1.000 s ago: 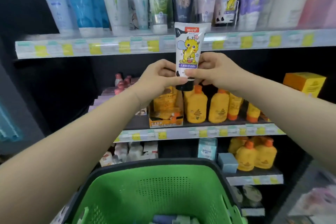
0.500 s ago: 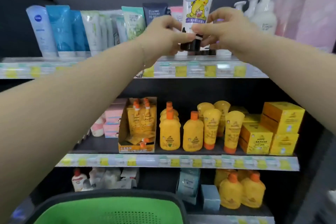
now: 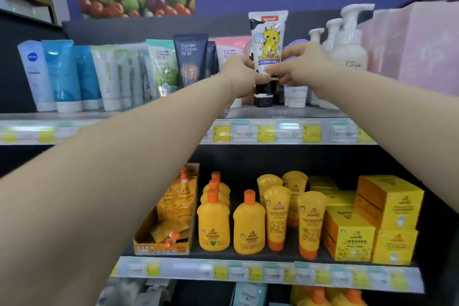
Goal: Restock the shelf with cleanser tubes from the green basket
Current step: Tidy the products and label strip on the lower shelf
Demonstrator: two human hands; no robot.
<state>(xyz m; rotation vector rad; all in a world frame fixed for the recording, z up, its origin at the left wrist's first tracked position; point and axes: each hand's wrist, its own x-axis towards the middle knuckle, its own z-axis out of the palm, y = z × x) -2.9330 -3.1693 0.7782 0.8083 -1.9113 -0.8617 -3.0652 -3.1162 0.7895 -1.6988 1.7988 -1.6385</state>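
A white cleanser tube [image 3: 268,40] with a yellow cartoon dragon and a black cap stands upright over the top shelf [image 3: 280,113], cap down, among other tubes. My left hand [image 3: 242,77] pinches its lower part from the left. My right hand [image 3: 301,69] pinches it from the right. The cap sits at or just above the shelf surface; I cannot tell whether it touches. The green basket is out of view.
A row of cleanser tubes [image 3: 62,74] fills the top shelf to the left, with a dark tube [image 3: 190,59] and a pink tube [image 3: 229,51] close by. White pump bottles [image 3: 349,37] and pink boxes [image 3: 422,45] stand right. Yellow bottles [image 3: 248,225] fill the shelf below.
Both hands have carried the dragon tube up from in front of the middle shelf and back onto the top shelf. The view has tilted up, and the green basket has dropped out of sight.
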